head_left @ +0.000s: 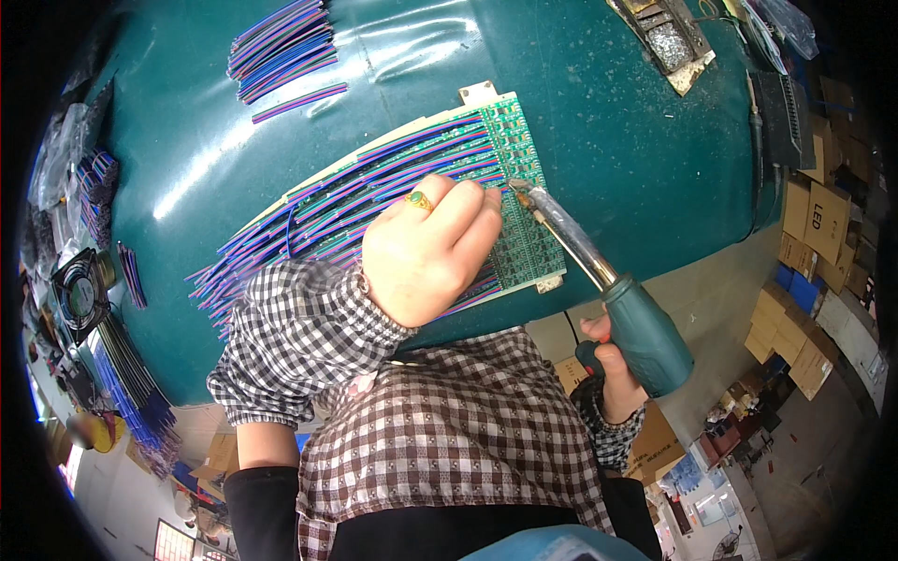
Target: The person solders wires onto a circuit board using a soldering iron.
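Note:
My left hand (pixel 430 248) is closed, its fingers pinched at the wire ends beside the circuit board; its fingertips partly hide what they grip, which looks like a blue, red and black wire. Many such wires (pixel 309 206) run leftward from the green circuit board panel (pixel 513 140), fanned out under my hand and sleeve. My right hand (pixel 617 374) is wrapped round the green handle of a soldering iron (pixel 645 327). Its metal shaft slants up to the left, and its tip reaches the board just right of my left fingertips.
A bundle of cut wires (pixel 281 51) lies on the green table mat (pixel 645 178) at the far side, with a few loose wires (pixel 299 103) below it. A worn metal solder tray (pixel 666 42) stands far right. A small fan (pixel 79 292) and more wire bundles (pixel 136 383) are at left.

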`<state>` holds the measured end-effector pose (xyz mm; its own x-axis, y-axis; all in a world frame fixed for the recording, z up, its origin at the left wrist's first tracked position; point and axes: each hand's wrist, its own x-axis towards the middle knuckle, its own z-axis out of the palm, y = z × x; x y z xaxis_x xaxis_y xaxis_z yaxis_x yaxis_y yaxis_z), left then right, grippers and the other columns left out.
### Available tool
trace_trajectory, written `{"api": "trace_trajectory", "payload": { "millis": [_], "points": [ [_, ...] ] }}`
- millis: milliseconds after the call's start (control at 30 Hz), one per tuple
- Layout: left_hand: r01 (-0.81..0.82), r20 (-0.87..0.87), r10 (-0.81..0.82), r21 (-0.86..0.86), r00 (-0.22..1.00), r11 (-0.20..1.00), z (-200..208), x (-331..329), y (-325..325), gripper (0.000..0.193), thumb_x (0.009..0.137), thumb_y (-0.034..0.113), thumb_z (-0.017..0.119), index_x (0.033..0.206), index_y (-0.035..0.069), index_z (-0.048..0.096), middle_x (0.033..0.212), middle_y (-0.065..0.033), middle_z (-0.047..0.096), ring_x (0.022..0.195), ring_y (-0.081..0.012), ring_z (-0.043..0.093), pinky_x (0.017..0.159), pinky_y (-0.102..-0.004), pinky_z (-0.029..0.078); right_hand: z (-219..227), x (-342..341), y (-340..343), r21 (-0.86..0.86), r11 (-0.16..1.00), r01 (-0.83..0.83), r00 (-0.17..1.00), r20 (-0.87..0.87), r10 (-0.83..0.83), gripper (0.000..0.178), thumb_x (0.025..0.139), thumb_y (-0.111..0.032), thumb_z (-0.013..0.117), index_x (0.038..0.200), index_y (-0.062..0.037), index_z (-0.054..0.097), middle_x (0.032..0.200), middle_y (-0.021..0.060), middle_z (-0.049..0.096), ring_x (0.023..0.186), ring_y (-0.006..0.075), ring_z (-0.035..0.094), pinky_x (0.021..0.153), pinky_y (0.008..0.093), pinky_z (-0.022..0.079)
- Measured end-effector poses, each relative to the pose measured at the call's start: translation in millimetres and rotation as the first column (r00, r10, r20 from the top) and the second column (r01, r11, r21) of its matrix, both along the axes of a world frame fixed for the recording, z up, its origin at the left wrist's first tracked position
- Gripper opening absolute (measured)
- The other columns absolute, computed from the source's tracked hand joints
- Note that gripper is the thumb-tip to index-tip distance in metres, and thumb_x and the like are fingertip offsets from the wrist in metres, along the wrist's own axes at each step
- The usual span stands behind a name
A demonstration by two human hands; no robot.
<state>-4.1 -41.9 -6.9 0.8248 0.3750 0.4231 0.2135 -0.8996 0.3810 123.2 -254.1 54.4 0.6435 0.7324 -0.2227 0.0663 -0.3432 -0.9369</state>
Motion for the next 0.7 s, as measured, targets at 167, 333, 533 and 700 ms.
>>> {"api": "trace_trajectory", "payload": {
  "millis": [167,333,533,700],
  "points": [
    [-0.008,-0.006,0.008,0.002,1.000,1.000,0.4,-0.2,-0.6,0.022,0.069,0.009,0.062,0.090,0.003,0.062,0.078,-0.0028,0.049,0.072,-0.0157,0.054,0.056,-0.0253,0.047,-1.4,2.4,-2.2,-0.009,0.999,-0.039,0.999,0.024,0.040,0.041,0.082,-0.023,0.070,0.103,0.0099,0.056,0.086,0.0136,0.061,0.080,0.0238,0.062,0.077,0.0388,0.052],
    [0.000,-0.012,0.000,-0.004,1.000,1.000,1.0,-0.6,-0.2,0.023,0.069,0.009,0.062,0.091,0.003,0.062,0.079,-0.0028,0.049,0.072,-0.0160,0.054,0.056,-0.0257,0.047,-4.8,1.9,-5.4,-0.004,0.999,-0.049,0.997,0.059,0.049,0.045,0.083,-0.024,0.070,0.107,0.0107,0.054,0.086,0.0141,0.061,0.078,0.0240,0.061,0.076,0.0399,0.053],
    [0.002,-0.014,-0.002,-0.006,1.000,1.000,-0.3,-1.1,0.1,0.026,0.068,0.010,0.061,0.093,0.003,0.062,0.080,-0.0030,0.049,0.073,-0.0161,0.054,0.056,-0.0260,0.047,-2.7,0.2,-3.2,0.067,0.998,-0.019,0.999,0.039,0.016,0.053,0.083,-0.028,0.070,0.113,0.0126,0.052,0.088,0.0153,0.061,0.078,0.0247,0.062,0.073,0.0389,0.055],
    [-0.001,-0.028,0.000,-0.018,1.000,1.000,1.2,-1.4,-0.3,0.027,0.067,0.010,0.060,0.093,0.003,0.062,0.080,-0.0030,0.049,0.073,-0.0162,0.054,0.056,-0.0262,0.047,1.1,-2.1,2.5,0.024,0.999,0.026,0.998,0.064,-0.028,0.055,0.082,-0.033,0.070,0.110,0.0121,0.054,0.091,0.0164,0.063,0.082,0.0254,0.063,0.071,0.0363,0.055]
  ]
}}
